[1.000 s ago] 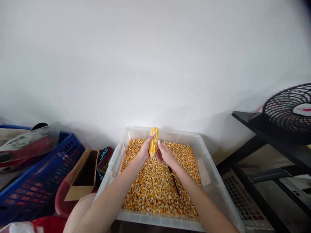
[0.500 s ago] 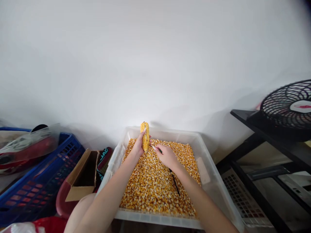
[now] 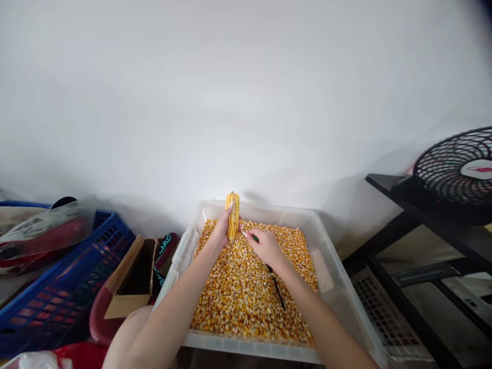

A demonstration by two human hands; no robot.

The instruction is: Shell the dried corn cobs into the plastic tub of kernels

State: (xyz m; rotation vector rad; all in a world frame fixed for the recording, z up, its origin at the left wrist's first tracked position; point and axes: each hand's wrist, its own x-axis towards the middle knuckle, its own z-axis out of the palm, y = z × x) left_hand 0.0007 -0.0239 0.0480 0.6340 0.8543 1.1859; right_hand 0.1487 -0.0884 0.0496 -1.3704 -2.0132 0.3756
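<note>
A yellow corn cob (image 3: 233, 220) stands nearly upright above the bin, my left hand (image 3: 222, 229) wrapped round it with the thumb on its face. Beside the cob's lower end, my right hand (image 3: 265, 246) is closed on a slim tool with a dark green handle (image 3: 255, 239); its kind and its tip cannot be made out. Loose corn kernels (image 3: 242, 287) fill much of the translucent plastic bin (image 3: 249, 344) under both hands. A black cord or strap (image 3: 278, 292) lies over the kernels by my right wrist.
At left are a blue basket (image 3: 77, 266) with bagged items, an open cardboard box (image 3: 128, 306) and a reddish tub (image 3: 100, 318). A black rack (image 3: 388, 182) bearing a fan (image 3: 457, 169) stands at right. The white wall (image 3: 246, 102) rises behind the bin.
The cob and my left hand have shifted slightly to the right, and the cob has turned a little. My right hand stays near its lower end.
</note>
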